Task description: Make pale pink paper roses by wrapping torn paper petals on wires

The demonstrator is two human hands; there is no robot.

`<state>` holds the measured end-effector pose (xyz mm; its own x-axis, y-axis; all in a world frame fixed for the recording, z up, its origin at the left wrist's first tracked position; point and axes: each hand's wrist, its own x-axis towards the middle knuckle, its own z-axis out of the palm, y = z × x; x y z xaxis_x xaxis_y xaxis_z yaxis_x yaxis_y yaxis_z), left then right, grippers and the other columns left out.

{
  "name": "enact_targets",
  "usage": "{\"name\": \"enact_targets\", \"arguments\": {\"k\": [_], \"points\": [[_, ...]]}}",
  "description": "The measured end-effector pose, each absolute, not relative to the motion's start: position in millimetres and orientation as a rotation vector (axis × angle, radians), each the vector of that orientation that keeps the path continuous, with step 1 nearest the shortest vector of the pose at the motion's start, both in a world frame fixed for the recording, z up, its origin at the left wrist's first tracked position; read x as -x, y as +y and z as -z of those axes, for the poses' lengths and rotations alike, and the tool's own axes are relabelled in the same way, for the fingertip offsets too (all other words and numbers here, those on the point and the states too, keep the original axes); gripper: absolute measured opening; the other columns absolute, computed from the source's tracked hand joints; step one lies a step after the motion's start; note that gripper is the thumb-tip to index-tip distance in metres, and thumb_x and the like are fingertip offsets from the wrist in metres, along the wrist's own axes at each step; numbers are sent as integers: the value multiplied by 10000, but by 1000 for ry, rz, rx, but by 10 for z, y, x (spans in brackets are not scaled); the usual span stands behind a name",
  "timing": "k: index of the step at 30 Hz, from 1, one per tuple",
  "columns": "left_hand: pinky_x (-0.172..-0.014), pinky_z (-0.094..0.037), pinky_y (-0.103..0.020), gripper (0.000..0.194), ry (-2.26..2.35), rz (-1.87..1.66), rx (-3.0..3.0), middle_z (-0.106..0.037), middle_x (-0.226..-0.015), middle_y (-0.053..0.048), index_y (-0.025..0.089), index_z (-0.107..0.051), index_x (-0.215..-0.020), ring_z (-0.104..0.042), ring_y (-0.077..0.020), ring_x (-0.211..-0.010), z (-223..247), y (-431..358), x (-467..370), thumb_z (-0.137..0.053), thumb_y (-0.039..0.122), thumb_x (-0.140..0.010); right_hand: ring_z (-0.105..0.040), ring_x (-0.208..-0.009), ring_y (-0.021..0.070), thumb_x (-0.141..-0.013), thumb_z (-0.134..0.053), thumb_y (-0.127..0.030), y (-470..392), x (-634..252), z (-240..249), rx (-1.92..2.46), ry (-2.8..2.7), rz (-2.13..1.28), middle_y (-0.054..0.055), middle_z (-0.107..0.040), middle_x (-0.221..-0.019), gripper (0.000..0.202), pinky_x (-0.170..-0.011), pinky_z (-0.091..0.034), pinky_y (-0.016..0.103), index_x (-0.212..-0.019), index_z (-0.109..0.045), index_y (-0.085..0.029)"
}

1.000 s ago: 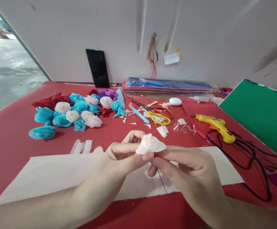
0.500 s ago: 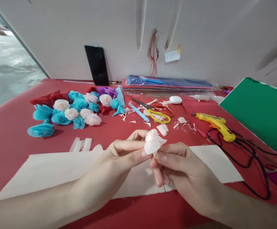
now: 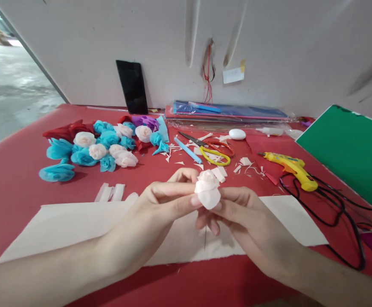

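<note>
Pale pink crepe-paper rose (image 3: 207, 189), held up between both hands above the cream paper sheet (image 3: 77, 226) on the red worktop (image 3: 13, 179); left hand (image 3: 160, 204) closed on the bloom's side with thumb and forefinger; right hand (image 3: 240, 213) pinched under its base, a thin wire stem (image 3: 204, 238) hanging down below the fingers. Best handled with a light pinch at the base only, so petals stay uncrushed; outer petal pressed flat against the core and turned evenly, judging by the loose lower flap; stem kept straight and centred under the bloom. Finished blue and pink paper flowers (image 3: 90, 151) heaped far left; scissors (image 3: 210, 149) and paper scraps (image 3: 219, 172) just beyond the hands; yellow glue gun (image 3: 290, 168) to the right, black cord (image 3: 333, 209) looping near the sheet's edge; worth keeping wrists clear of the nozzle and cord.
</note>
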<state>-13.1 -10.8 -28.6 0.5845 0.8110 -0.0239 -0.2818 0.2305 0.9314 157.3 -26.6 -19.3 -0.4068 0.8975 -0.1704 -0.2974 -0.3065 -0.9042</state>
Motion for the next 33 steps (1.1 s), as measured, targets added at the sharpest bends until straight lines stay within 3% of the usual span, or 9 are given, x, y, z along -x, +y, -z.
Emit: {"name": "enact_targets", "arguments": {"k": [4,7,11,16,25,33], "points": [[-890,-413,-212,228,688,-894,-1183,-572,-790,6,263,-769,-722,-469,-166,-957,288,-103,151,-640,337,-895,-502,-575,63,-752,-771,-239,-324,-1549,110,1100,-1169,-1456,-47,-675,-602,77,-542,-415,159,-703,-800,-291],[-848,-428,-171,190,709,-939,-1215,-577,-825,7,286,-776,-725,-446,-153,-951,308,-94,139,-666,309,-879,-470,-561,53,-688,-807,-168,-353,-1516,75,1204,-1141,-1345,-63,-647,-581,150,-521,-390,148,-722,-808,-314],[-855,-435,-213,195,753,-944,-1217,-542,-787,-7,269,-779,-715,-441,-167,-908,338,-84,123,-668,288,-874,-456,-529,53,-732,-791,-251,-310,-1517,124,1141,-1171,-1436,-58,-606,-543,84,-498,-389,156,-668,-797,-305],[-927,-393,-305,244,736,-874,-1129,-553,-714,-24,249,-764,-670,-444,-218,-972,305,-75,100,-644,323,-869,-466,-559,64,-786,-747,-403,-259,-1548,209,1077,-1162,-1568,-38,-626,-561,212,-568,-419,184,-625,-773,-268],[-1065,-348,-358,286,599,-787,-1004,-676,-675,-34,224,-715,-599,-461,-262,-1192,279,-78,110,-646,333,-854,-479,-576,50,-864,-688,-314,-268,-1552,217,834,-1076,-1796,-31,-695,-640,208,-592,-416,164,-694,-783,-240],[-894,-486,-400,226,707,-841,-1121,-661,-641,-34,220,-756,-721,-608,-286,-948,254,-42,125,-673,408,-814,-507,-592,82,-848,-688,-291,-264,-1565,226,688,-1106,-1899,-11,-672,-597,156,-577,-396,205,-749,-799,-245]]}}
